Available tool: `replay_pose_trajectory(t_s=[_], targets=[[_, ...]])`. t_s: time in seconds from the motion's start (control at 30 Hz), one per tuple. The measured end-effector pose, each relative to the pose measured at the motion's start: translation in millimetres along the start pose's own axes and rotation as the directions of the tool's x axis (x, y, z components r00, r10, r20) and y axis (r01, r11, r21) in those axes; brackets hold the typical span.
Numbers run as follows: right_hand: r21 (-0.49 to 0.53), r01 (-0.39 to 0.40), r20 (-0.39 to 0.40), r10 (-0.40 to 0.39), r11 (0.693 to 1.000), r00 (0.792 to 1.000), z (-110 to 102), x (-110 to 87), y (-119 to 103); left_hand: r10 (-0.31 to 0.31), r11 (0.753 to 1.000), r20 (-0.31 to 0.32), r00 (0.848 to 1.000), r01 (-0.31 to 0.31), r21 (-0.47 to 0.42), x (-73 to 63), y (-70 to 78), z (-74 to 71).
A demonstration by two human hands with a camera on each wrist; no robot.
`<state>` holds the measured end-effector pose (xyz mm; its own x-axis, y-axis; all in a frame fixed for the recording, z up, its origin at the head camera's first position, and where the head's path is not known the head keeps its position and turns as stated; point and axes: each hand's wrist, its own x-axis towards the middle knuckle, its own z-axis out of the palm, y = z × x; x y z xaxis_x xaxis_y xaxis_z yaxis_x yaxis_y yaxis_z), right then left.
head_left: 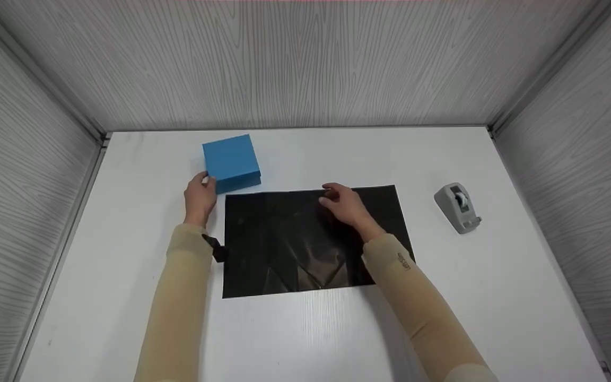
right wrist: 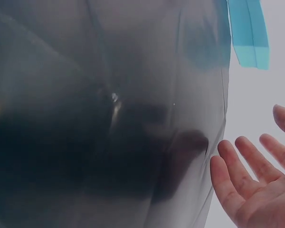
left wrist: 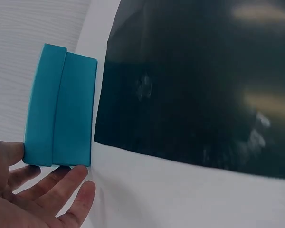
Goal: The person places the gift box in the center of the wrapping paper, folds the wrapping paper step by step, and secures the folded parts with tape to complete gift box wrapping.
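Note:
A blue lidded box [head_left: 231, 157] sits toward the back left of the white table. My left hand [head_left: 200, 200] is at the box's near left corner, and in the left wrist view its fingertips [left wrist: 78, 172] touch the box's end. The fingers are mostly straight and spread. Right of the box, a glossy black plastic sheet [head_left: 268, 239] lies spread out, creased along its front. Over the sheet's far edge is my right hand [head_left: 343, 204], fingers loosely bent and holding nothing. In the right wrist view its fingertips [right wrist: 218, 166] are beside the sheet's edge; contact is unclear.
A grey tape dispenser [head_left: 456, 208] stands on the right of the white table [head_left: 305, 339]. Pale wood-grain panels [head_left: 305, 63] wall off the back and both sides. A small black piece [head_left: 216, 249] is attached at the left sleeve's cuff, beside the sheet's left edge.

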<state>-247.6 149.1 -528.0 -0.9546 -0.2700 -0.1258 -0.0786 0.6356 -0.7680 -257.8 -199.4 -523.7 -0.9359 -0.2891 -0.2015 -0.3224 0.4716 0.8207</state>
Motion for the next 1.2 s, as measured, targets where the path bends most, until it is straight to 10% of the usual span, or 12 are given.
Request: replay_pose_trajectory(t_s=[0.7, 1.2], targets=[[0.04, -0.041, -0.021, 0.041, 0.998, 0.999, 19.6, 18.5, -16.5, 0.094, 0.995, 0.098, 0.991, -0.093, -0.022, -9.2, 34.1, 58.1], [0.172, -0.009, 0.012, 0.007, 0.985, 1.0, 34.9, 33.0, -29.4, 0.14, 0.99, 0.152, 0.978, -0.136, -0.035, -15.5, 37.9, 66.2]])
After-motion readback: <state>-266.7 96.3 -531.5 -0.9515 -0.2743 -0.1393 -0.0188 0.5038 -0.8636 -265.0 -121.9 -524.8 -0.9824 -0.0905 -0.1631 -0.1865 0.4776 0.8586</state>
